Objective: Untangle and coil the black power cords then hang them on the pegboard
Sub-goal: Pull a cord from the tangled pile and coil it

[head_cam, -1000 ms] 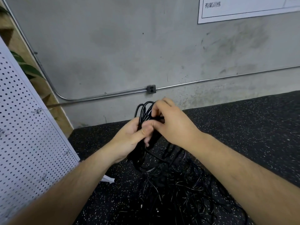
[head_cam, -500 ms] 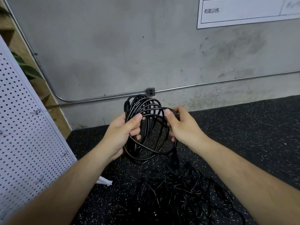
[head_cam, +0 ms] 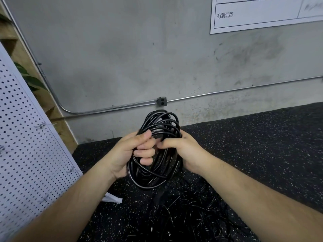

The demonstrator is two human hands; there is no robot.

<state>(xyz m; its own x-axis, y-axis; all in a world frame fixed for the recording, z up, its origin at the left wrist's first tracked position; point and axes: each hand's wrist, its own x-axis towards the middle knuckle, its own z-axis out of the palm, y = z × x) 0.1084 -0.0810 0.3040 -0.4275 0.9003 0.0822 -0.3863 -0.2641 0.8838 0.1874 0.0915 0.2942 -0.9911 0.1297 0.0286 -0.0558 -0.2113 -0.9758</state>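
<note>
A coiled black power cord [head_cam: 158, 126] stands upright in the air between my hands, its loops reaching from just under the wall socket down to forearm level. My left hand [head_cam: 130, 154] is wrapped around the coil's left side, fingers curled through the loops. My right hand [head_cam: 185, 151] grips the right side, its fingers reaching into the middle next to the left fingers. A plug end [head_cam: 160, 196] dangles below the coil. A tangled heap of more black cords [head_cam: 188, 217] lies on the floor beneath. The white pegboard [head_cam: 24, 154] leans at the left.
The floor is black speckled rubber [head_cam: 262, 145]. A grey concrete wall carries a metal conduit with a small socket box [head_cam: 161, 101] and a white poster [head_cam: 265, 13] at top right. Wooden steps and green leaves [head_cam: 33, 81] show behind the pegboard. A white scrap [head_cam: 111, 199] lies by its foot.
The coil was opened wide between my hands, and now both hands have come together, squeezing the loops into a narrower bundle held slightly higher and closer.
</note>
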